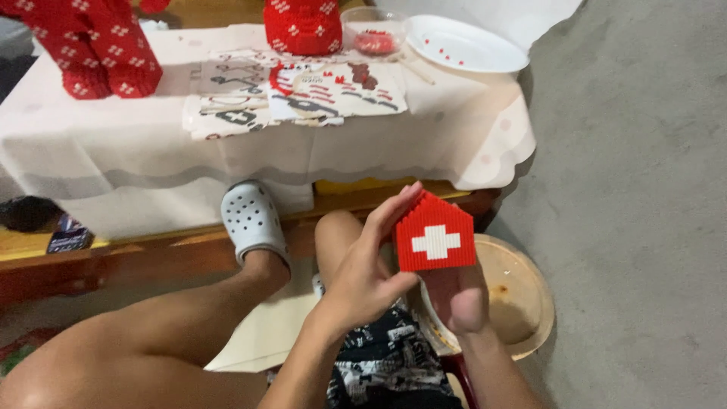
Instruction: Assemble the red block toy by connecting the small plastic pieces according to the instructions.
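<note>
Grey concrete floor [636,151], cloth-covered low worktop [113,151] at 12 o'clock. Left hand [363,273] and right hand [458,299] both grip red house-shaped bead block with white cross [435,235], centre frame, above round wooden tray [530,303].

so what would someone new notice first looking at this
Most likely the red house-shaped piece with a white cross, held up mid-frame between the left hand and the right hand. Next, the matching red-and-white built figures standing on the cloth-covered table at the top, beside printed pattern sheets and a white plate. A grey clog rests on the wooden ledge below.
</note>
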